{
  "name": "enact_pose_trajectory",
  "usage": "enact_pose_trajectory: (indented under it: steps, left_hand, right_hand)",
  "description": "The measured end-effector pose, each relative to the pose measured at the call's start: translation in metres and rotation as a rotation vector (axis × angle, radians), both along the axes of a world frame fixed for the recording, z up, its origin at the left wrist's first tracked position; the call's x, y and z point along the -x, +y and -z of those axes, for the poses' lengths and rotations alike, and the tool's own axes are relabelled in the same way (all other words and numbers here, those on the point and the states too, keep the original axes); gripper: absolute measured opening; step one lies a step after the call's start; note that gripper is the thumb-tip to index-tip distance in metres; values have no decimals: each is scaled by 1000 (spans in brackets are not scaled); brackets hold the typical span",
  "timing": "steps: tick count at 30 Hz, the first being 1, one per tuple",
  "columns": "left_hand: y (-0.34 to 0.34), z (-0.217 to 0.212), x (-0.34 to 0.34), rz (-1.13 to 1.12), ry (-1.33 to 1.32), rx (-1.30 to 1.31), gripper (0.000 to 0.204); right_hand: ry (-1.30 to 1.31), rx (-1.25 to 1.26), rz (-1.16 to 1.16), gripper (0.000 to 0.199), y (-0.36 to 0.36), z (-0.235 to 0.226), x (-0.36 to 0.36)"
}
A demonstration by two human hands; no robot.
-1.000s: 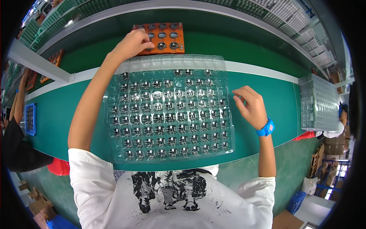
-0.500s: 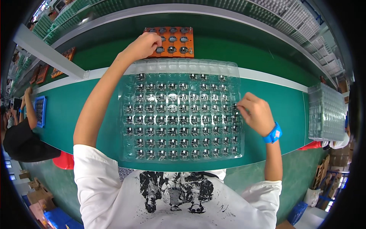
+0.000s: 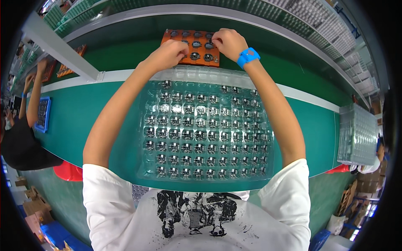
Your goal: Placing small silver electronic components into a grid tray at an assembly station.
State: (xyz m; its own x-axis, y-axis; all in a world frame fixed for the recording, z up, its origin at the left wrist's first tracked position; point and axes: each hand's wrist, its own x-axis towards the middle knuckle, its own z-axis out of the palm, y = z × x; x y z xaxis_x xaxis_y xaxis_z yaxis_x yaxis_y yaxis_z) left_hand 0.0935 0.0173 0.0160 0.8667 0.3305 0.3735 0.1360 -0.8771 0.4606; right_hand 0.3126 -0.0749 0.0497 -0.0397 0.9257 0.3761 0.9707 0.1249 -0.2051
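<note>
An orange fixture block [image 3: 189,61] with rows of round grey recesses lies at the far side of the bench, several recesses filled with small dark electronic parts. Over its left side, my left hand [image 3: 171,53] is closed, fingertips pressed together at a recess; what they pinch is hidden. At the block's upper right, my right hand [image 3: 231,44], with a blue wristband [image 3: 248,57], pinches a small dark electronic part at a recess. Nearer me, a clear plastic tray [image 3: 146,169] holds many such parts in rows; some pockets in its far rows are empty. My right forearm covers part of its right edge.
Stacked clear trays [image 3: 356,134] stand at the right end of the green bench [image 3: 316,125]. A grey post [image 3: 63,46] rises at the left. Beyond it a co-worker in black [image 3: 27,142] sits by a blue tray [image 3: 43,115]. More orange blocks [image 3: 71,62] lie far left.
My right hand has gone from the clear tray's right edge up to the orange block's upper right. My left hand remains at the block. Tray and block appear slightly further right in view.
</note>
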Motion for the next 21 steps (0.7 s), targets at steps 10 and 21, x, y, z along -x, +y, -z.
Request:
enact_pose_trajectory:
  steps: [10,21]
  left_hand:
    - [5,0,20,-5,-21,-45,8]
    - [15,8,27,-13,128,-96,8]
  right_hand:
    - [-164,188,-48,14,32,25,12]
    - [-174,151,-83,17,17,17,23]
